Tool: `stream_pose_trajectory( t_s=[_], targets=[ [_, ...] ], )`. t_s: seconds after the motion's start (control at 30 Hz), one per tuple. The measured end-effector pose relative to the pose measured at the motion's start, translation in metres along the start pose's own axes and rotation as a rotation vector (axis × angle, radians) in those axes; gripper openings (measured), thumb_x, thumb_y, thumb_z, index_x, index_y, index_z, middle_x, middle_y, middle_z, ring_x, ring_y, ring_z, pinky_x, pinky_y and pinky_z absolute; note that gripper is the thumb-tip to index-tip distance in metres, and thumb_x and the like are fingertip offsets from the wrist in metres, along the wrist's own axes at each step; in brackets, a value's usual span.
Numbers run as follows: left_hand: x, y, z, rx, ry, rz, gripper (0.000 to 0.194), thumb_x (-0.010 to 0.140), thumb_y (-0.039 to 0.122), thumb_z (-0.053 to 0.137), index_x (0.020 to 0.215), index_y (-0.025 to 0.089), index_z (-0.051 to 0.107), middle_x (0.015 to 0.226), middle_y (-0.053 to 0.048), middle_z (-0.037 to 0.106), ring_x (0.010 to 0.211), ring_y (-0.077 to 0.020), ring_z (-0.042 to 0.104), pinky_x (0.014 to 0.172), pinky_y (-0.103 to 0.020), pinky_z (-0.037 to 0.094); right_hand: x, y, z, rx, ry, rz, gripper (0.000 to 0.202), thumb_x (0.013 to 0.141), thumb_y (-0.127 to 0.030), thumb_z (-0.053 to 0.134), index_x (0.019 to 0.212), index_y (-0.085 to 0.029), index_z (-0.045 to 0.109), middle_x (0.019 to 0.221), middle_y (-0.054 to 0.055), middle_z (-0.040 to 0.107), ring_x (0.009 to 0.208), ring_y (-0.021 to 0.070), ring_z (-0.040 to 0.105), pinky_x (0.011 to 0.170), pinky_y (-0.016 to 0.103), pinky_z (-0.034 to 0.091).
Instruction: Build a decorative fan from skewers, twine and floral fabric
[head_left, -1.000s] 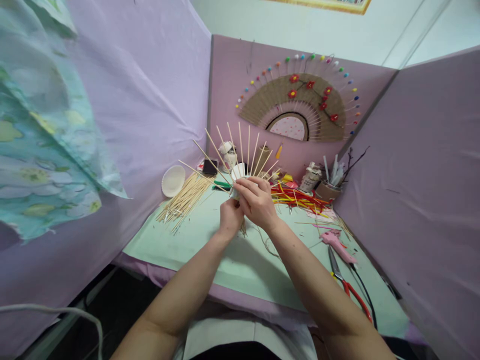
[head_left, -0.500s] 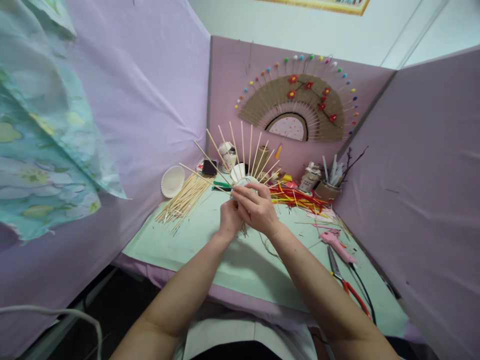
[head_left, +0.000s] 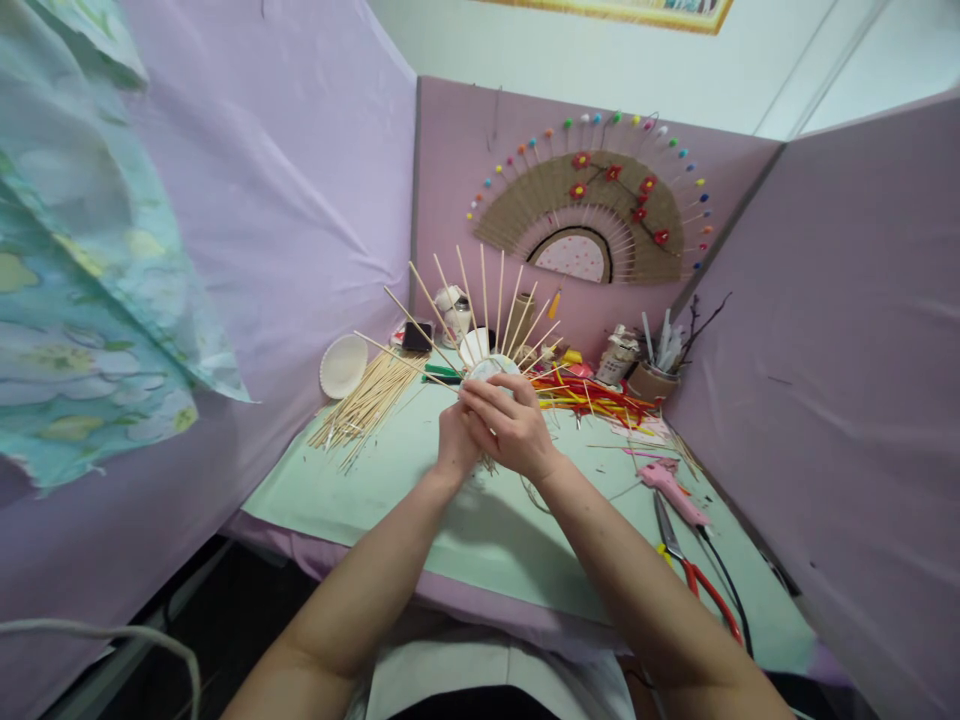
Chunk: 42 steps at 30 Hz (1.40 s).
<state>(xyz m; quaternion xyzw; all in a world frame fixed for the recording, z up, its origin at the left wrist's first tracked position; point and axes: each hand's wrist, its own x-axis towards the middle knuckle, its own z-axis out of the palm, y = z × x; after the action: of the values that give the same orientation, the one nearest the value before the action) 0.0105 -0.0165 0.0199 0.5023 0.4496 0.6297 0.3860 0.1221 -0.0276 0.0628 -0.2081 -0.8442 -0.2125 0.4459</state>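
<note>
Over the middle of the table, both hands are around a fan-shaped frame of thin wooden sticks [head_left: 484, 285] that spread upward from a pale round piece [head_left: 491, 370]. My left hand [head_left: 456, 438] is closed round the lower part of the frame, its fingers mostly hidden. Across it lies my right hand [head_left: 512, 420], with bent fingers pressed on the front of the pale piece. Short stick ends show just below the hands. A loop of thin cord [head_left: 532, 495] hangs or lies beside my right wrist; I cannot tell whether it joins the frame.
Loose sticks [head_left: 367, 405] lie in a pile at left by a white dish [head_left: 343, 366]. At right are red and yellow strips [head_left: 600, 395], a pink glue gun [head_left: 675, 490] with its cord, and red-handled scissors [head_left: 686, 560]. A decorated fan [head_left: 585, 210] hangs on the back panel.
The right hand's fingers have slid slightly down, so more of the pale round piece shows. Both hands still hold the frame in nearly the same place.
</note>
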Motion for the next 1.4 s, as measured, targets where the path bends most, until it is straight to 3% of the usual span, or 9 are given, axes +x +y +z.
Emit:
stream_pose_trajectory(
  t_s=[0.13,0.3,0.47,0.67,0.87,1.13,1.3,1.4],
  targets=[
    [-0.004,0.005,0.0,0.135,0.035,0.025,0.02,0.075,0.03,0.069,0.064,0.014,0.064,0.063,-0.008,0.066,0.065,-0.0194,0.062,0.059,-0.027,0.041,-0.009,-0.001,-0.004,0.028,0.168,0.124,0.04,0.087,-0.014,0.057,0.125,-0.023,0.06,0.123,0.009,0.066,0.114,0.0245,0.055,0.099,0.046,0.047],
    [0.001,0.008,0.004,-0.18,-0.026,-0.11,0.033,0.07,0.04,0.073,0.085,0.011,0.068,0.069,-0.007,0.07,0.061,-0.0173,0.064,0.063,-0.029,0.052,-0.038,0.001,-0.005,0.003,0.287,0.449,0.031,0.089,-0.021,0.056,0.119,-0.022,0.059,0.119,0.012,0.06,0.113,0.0254,0.056,0.098,0.049,0.047],
    [0.003,0.012,0.006,-0.431,-0.09,-0.21,0.037,0.063,0.034,0.079,0.091,0.013,0.065,0.078,-0.004,0.069,0.063,-0.0119,0.061,0.064,-0.026,0.05,-0.065,0.001,-0.002,-0.008,0.267,0.647,0.033,0.086,-0.027,0.061,0.118,-0.02,0.056,0.116,0.013,0.057,0.114,0.0264,0.053,0.099,0.051,0.045],
    [0.001,0.016,0.005,-0.573,-0.193,-0.305,0.033,0.068,0.025,0.077,0.095,0.019,0.059,0.085,0.0,0.068,0.065,-0.0092,0.061,0.066,-0.023,0.049,-0.079,-0.002,0.001,-0.03,0.262,0.718,0.032,0.086,-0.03,0.061,0.115,-0.02,0.054,0.113,0.012,0.055,0.111,0.0269,0.051,0.098,0.051,0.043],
    [0.002,0.01,0.005,-0.672,-0.28,-0.387,0.04,0.068,0.022,0.077,0.101,0.023,0.055,0.085,0.003,0.067,0.062,-0.0122,0.066,0.066,-0.029,0.053,-0.083,-0.005,0.006,-0.082,0.279,0.756,0.029,0.083,-0.031,0.063,0.11,-0.019,0.057,0.109,0.011,0.057,0.108,0.0273,0.053,0.095,0.049,0.042],
    [0.0,0.01,0.012,-0.711,-0.199,-0.604,0.022,0.069,0.011,0.068,0.086,0.017,0.054,0.072,0.001,0.067,0.066,-0.0167,0.071,0.071,-0.031,0.057,-0.089,-0.004,0.008,-0.09,0.247,0.82,0.029,0.083,-0.031,0.063,0.109,-0.02,0.059,0.112,0.011,0.056,0.11,0.0274,0.053,0.095,0.047,0.04],
    [0.003,0.007,0.015,-0.671,-0.178,-0.643,0.027,0.074,0.021,0.076,0.093,0.016,0.058,0.071,0.0,0.068,0.058,-0.0152,0.069,0.063,-0.028,0.058,-0.089,-0.005,0.009,-0.086,0.205,0.831,0.027,0.082,-0.027,0.062,0.108,-0.02,0.059,0.111,0.011,0.056,0.11,0.0267,0.053,0.095,0.045,0.039],
    [0.006,0.004,0.016,-0.654,-0.126,-0.701,0.024,0.079,0.026,0.075,0.094,0.016,0.059,0.072,-0.001,0.069,0.052,-0.0135,0.067,0.055,-0.026,0.057,-0.085,-0.009,-0.003,-0.073,0.142,0.83,0.027,0.083,-0.026,0.061,0.109,-0.02,0.059,0.112,0.01,0.058,0.11,0.0258,0.054,0.095,0.044,0.04]
  ],
)
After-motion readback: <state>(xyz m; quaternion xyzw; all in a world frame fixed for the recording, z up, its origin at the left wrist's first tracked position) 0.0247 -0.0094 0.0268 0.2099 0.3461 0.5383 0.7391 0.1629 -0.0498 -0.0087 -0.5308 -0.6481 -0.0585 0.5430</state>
